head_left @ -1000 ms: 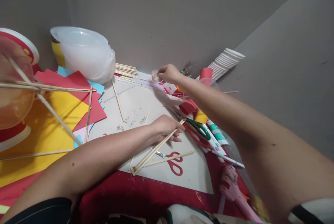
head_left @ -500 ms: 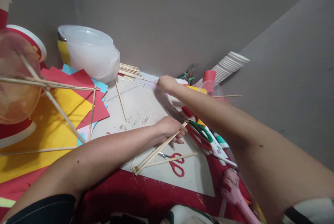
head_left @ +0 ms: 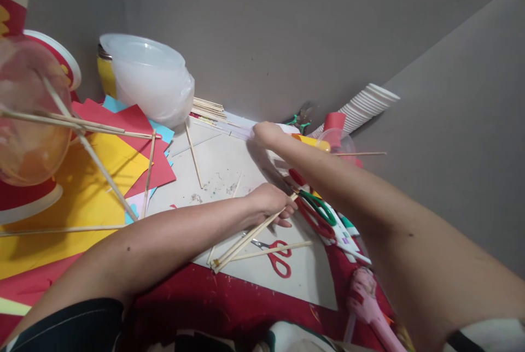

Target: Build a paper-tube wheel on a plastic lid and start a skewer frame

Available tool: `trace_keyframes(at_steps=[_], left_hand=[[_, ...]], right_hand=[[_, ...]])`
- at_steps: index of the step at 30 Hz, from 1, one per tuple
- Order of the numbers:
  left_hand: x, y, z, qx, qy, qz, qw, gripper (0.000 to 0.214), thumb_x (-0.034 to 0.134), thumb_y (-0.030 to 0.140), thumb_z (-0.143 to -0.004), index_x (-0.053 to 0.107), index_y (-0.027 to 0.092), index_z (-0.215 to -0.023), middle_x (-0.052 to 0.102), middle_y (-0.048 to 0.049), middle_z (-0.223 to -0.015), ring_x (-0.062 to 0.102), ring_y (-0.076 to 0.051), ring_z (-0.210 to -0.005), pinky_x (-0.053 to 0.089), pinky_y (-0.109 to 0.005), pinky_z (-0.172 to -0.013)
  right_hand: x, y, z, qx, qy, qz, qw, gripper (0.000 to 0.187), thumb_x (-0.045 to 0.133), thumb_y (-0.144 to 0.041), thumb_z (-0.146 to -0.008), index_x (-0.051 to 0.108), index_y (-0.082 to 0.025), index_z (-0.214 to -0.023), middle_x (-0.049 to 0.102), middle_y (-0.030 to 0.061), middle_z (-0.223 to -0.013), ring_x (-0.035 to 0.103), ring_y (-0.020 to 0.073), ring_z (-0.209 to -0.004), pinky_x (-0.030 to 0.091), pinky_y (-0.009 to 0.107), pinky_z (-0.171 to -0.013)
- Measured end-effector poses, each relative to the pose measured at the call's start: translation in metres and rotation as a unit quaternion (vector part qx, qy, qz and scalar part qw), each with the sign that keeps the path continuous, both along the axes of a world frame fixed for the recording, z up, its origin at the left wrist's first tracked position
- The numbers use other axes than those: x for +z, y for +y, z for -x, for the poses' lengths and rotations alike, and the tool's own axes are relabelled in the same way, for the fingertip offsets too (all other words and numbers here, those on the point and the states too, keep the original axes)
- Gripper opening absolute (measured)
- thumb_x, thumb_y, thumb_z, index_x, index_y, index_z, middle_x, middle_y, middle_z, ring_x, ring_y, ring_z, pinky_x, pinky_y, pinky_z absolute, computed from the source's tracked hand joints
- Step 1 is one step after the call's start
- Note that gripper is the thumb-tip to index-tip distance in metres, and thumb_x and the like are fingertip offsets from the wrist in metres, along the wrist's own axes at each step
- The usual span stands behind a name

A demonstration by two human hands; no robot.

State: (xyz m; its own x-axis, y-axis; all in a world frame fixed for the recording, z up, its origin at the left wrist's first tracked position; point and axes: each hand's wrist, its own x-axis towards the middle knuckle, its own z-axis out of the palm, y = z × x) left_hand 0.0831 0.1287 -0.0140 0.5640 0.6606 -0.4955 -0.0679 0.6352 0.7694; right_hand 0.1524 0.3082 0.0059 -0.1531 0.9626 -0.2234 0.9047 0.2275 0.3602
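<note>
My left hand (head_left: 268, 201) lies in the middle of a pale cardboard sheet (head_left: 221, 166), fingers closed round a bundle of thin wooden sticks (head_left: 246, 240) that slant down to the left. My right hand (head_left: 266, 133) reaches to the far edge of the sheet by the wall. Its fingers are curled down on a pale, thin strip (head_left: 235, 131) lying there. I cannot make out what that strip is. Red-handled scissors (head_left: 279, 256) lie just below the sticks.
Green-and-red scissors (head_left: 315, 211) and glue tubes (head_left: 344, 232) lie under my right forearm. Stacked white paper cups (head_left: 365, 103), a clear bowl stack (head_left: 150, 78), coloured paper sheets (head_left: 82, 177), a stick frame (head_left: 94, 160) and a pink glue gun (head_left: 369, 300) surround the sheet.
My right hand dropped from a raised pinch near the red cup down onto the sheet's far edge and slid slightly left. My left hand kept its hold on the sticks.
</note>
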Motion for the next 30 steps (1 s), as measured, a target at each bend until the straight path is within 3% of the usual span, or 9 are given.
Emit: trace_keyframes(at_steps=[3, 8, 13, 18, 23, 30], left_hand=[[-0.002, 0.0, -0.001, 0.003, -0.001, -0.001, 1.0, 0.029, 0.047, 0.001, -0.087, 0.058, 0.01, -0.061, 0.048, 0.0027, -0.048, 0.04, -0.006, -0.039, 0.049, -0.023, -0.046], [-0.004, 0.0, -0.001, 0.001, -0.004, 0.002, 1.0, 0.026, 0.053, 0.002, -0.086, 0.058, 0.011, -0.062, 0.049, 0.0032, -0.049, 0.041, -0.005, -0.039, 0.047, -0.021, -0.044], [-0.005, 0.0, -0.002, 0.006, -0.008, 0.0, 1.0, 0.027, 0.05, 0.003, -0.088, 0.059, 0.009, -0.063, 0.05, 0.0024, -0.049, 0.042, -0.006, -0.038, 0.045, -0.022, -0.042], [-0.004, 0.0, -0.002, 0.011, -0.01, 0.001, 1.0, 0.028, 0.049, 0.002, -0.087, 0.058, 0.009, -0.062, 0.05, 0.0018, -0.049, 0.043, -0.006, -0.037, 0.045, -0.023, -0.041], [-0.003, -0.001, -0.001, 0.015, -0.008, 0.001, 1.0, 0.027, 0.05, 0.001, -0.085, 0.059, 0.009, -0.061, 0.05, 0.0012, -0.049, 0.042, -0.006, -0.037, 0.045, -0.023, -0.04], [-0.005, 0.0, -0.001, 0.014, -0.011, 0.0, 1.0, 0.028, 0.049, 0.001, -0.086, 0.06, 0.008, -0.061, 0.05, 0.0014, -0.049, 0.041, -0.006, -0.038, 0.046, -0.023, -0.041]], right_hand=[[0.016, -0.001, 0.0, -0.034, 0.036, -0.019, 0.999, 0.024, 0.064, -0.032, -0.092, 0.067, -0.014, -0.107, 0.069, 0.0087, -0.11, 0.066, 0.0197, -0.101, 0.055, 0.04, -0.089], [0.037, -0.003, -0.002, -0.062, 0.168, -0.063, 0.982, 0.012, 0.066, -0.011, -0.08, 0.071, -0.01, -0.091, 0.073, 0.0127, -0.082, 0.07, 0.022, -0.083, 0.054, 0.029, -0.074], [0.04, -0.01, -0.002, -0.094, 0.319, -0.075, 0.94, 0.008, 0.061, -0.005, -0.08, 0.066, -0.009, -0.085, 0.069, 0.0127, -0.074, 0.066, 0.0168, -0.064, 0.053, 0.026, -0.058], [0.045, -0.016, -0.004, -0.118, 0.425, -0.06, 0.896, 0.013, 0.064, -0.003, -0.079, 0.057, -0.012, -0.073, 0.066, 0.0101, -0.072, 0.065, 0.0132, -0.061, 0.053, 0.023, -0.054], [0.048, -0.02, -0.01, -0.128, 0.478, -0.055, 0.867, 0.015, 0.069, -0.006, -0.078, 0.057, -0.013, -0.074, 0.063, 0.0056, -0.065, 0.063, 0.0112, -0.056, 0.05, 0.019, -0.049], [0.044, -0.021, -0.008, -0.11, 0.475, -0.085, 0.869, 0.021, 0.069, 0.004, -0.068, 0.058, -0.013, -0.062, 0.052, 0.0002, -0.051, 0.051, 0.0099, -0.047, 0.042, 0.02, -0.043]])
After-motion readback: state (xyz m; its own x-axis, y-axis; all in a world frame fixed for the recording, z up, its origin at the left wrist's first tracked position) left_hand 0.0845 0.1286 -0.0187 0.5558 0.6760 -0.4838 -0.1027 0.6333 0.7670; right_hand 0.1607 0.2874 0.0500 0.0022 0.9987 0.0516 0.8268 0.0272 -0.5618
